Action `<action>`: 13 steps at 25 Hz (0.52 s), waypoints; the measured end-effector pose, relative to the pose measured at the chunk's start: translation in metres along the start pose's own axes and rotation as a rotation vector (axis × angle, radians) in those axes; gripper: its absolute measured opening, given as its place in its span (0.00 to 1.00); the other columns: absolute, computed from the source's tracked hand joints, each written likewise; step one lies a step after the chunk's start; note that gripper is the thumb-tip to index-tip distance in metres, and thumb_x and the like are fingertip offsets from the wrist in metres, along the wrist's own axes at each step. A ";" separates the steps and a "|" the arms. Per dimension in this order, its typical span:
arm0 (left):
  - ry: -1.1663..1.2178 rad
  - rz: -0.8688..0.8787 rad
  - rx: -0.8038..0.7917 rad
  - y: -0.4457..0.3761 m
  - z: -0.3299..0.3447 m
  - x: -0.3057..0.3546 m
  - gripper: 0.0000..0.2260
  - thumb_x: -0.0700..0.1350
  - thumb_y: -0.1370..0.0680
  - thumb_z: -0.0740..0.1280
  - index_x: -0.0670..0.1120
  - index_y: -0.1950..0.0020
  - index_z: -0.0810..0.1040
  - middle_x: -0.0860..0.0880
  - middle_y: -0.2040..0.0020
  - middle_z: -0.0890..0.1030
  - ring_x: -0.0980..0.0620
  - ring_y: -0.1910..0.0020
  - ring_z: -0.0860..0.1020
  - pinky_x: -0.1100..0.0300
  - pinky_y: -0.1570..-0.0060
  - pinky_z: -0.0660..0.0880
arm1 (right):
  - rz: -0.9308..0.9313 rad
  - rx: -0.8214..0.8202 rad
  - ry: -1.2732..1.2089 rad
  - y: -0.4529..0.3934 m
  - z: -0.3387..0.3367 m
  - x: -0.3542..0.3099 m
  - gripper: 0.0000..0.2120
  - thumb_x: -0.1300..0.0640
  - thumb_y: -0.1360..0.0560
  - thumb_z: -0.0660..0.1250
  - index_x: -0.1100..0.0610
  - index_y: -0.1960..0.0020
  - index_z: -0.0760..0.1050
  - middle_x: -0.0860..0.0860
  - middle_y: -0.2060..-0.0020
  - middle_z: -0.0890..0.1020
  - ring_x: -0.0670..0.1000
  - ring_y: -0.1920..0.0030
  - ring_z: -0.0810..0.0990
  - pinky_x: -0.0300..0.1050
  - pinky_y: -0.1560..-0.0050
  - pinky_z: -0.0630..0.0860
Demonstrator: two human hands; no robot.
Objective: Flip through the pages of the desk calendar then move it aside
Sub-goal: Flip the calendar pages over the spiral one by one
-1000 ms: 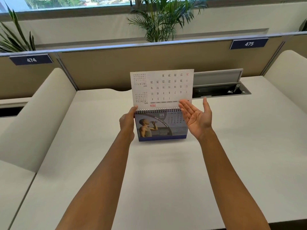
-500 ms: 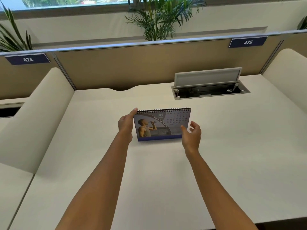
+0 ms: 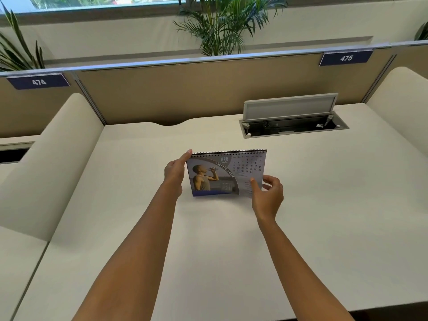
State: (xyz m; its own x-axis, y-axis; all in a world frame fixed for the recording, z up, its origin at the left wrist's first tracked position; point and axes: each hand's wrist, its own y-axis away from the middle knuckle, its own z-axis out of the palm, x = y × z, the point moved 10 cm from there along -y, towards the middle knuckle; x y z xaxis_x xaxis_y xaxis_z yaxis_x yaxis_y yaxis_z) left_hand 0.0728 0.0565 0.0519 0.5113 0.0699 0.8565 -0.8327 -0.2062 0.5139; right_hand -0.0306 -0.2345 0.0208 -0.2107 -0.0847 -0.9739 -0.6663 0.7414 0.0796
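The spiral-bound desk calendar (image 3: 225,173), seemingly light with thin floppy pages, stands on the surface (image 3: 231,251) between both grips: left hand (image 3: 175,173) steadies its edge, right hand (image 3: 268,193) pinches the April page's corner.

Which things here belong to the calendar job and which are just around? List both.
Part of the job:
- desk calendar, open at April
- left hand, steadying its top left corner
- right hand, pinching the page's lower right corner

Just around:
- open cable hatch in the desk
- desk number plates 474 and 475
- palm plant
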 end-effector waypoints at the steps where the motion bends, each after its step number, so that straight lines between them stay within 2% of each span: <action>1: 0.001 -0.005 -0.006 -0.001 0.000 0.000 0.34 0.61 0.24 0.71 0.46 0.24 0.67 0.46 0.24 0.68 0.43 0.25 0.64 0.45 0.29 0.62 | 0.021 0.008 -0.023 -0.001 -0.004 0.002 0.14 0.54 0.26 0.74 0.58 0.44 0.76 0.50 0.50 0.80 0.48 0.53 0.81 0.47 0.50 0.80; 3: 0.003 -0.010 -0.013 -0.002 -0.001 -0.001 0.34 0.61 0.25 0.71 0.46 0.25 0.67 0.46 0.24 0.68 0.44 0.25 0.64 0.45 0.29 0.62 | 0.049 -0.011 -0.026 -0.003 -0.006 0.004 0.12 0.52 0.25 0.74 0.58 0.47 0.78 0.51 0.54 0.82 0.43 0.59 0.81 0.44 0.56 0.80; 5: 0.002 -0.015 -0.025 -0.002 -0.001 -0.001 0.34 0.61 0.25 0.71 0.47 0.24 0.67 0.46 0.23 0.68 0.43 0.24 0.64 0.44 0.28 0.61 | 0.060 -0.050 -0.028 -0.004 -0.005 0.005 0.12 0.49 0.25 0.73 0.58 0.51 0.79 0.50 0.58 0.84 0.46 0.60 0.81 0.41 0.60 0.79; 7: -0.012 -0.016 -0.031 -0.003 -0.001 0.000 0.35 0.61 0.25 0.71 0.47 0.24 0.66 0.46 0.23 0.66 0.42 0.24 0.63 0.43 0.28 0.61 | 0.106 -0.094 -0.054 -0.006 -0.003 0.006 0.18 0.43 0.25 0.70 0.59 0.55 0.80 0.49 0.61 0.84 0.49 0.60 0.82 0.41 0.62 0.76; 10: -0.033 0.048 0.007 -0.004 -0.007 0.010 0.30 0.57 0.25 0.73 0.46 0.27 0.70 0.45 0.25 0.70 0.43 0.26 0.65 0.44 0.29 0.63 | 0.226 -0.208 -0.030 -0.007 0.002 0.009 0.26 0.34 0.23 0.62 0.57 0.57 0.81 0.51 0.60 0.84 0.52 0.59 0.81 0.45 0.61 0.77; 13: -0.061 0.125 -0.013 -0.005 -0.006 0.018 0.25 0.53 0.23 0.73 0.47 0.29 0.74 0.47 0.27 0.72 0.44 0.26 0.66 0.47 0.30 0.64 | 0.306 -0.408 -0.039 -0.007 0.010 0.006 0.29 0.29 0.24 0.55 0.50 0.48 0.84 0.52 0.52 0.87 0.54 0.52 0.85 0.50 0.51 0.81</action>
State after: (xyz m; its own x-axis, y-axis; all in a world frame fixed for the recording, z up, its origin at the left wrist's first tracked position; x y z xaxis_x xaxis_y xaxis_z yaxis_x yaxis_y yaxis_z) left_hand 0.0843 0.0644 0.0651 0.4151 -0.0152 0.9097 -0.8932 -0.1971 0.4042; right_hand -0.0198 -0.2337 0.0119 -0.4180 0.1263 -0.8996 -0.8049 0.4077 0.4313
